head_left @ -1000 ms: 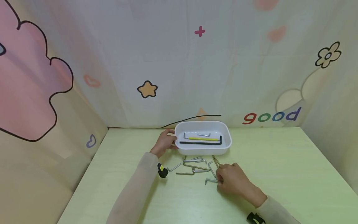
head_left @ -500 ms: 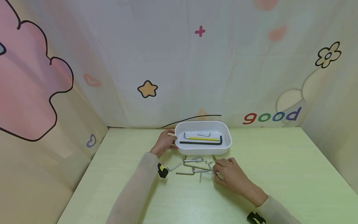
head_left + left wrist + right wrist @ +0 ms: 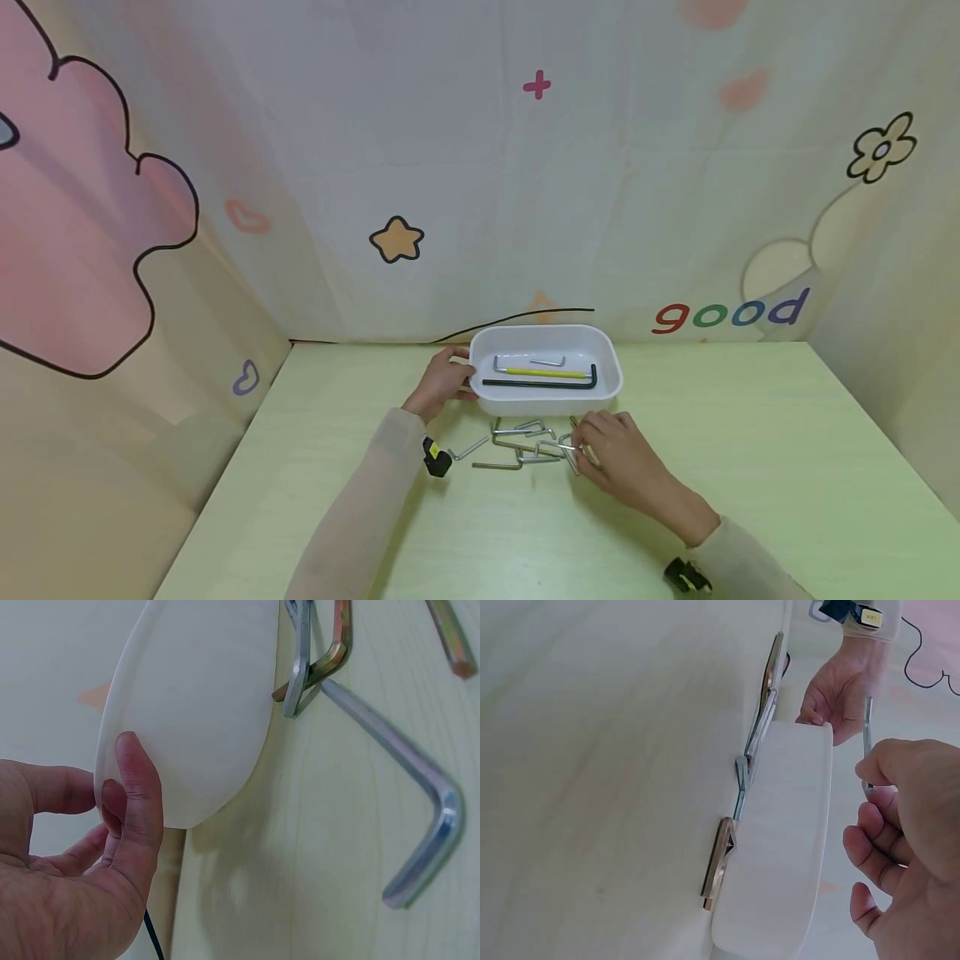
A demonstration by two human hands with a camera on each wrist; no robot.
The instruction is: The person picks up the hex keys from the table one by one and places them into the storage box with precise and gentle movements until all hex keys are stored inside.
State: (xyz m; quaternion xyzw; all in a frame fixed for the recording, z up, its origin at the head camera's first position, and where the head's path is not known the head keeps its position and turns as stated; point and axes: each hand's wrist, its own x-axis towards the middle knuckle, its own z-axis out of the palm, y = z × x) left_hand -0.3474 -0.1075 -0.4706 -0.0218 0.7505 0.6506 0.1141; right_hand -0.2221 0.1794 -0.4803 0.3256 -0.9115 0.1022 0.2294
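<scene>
My left hand grips the left rim of a white plastic box, with thumb and fingers on either side of the wall in the left wrist view. Inside the box lie a long black hex key, a yellow-sleeved hex key and a small silver one. Between thumb and forefinger, my right hand pinches a silver hex key, raised off the table in front of the box. Its short bent end points left in the head view; the other end is hidden by the fingers.
Several loose silver and brass-coloured hex keys lie crossed in front of the box, one brass-coloured key nearest me. A silver hex key lies apart at the left. A printed curtain hangs behind the pale green table.
My right hand has lifted the silver hex key off the table and carried it away from me and slightly left, over the loose keys. The left hand and box have stayed still.
</scene>
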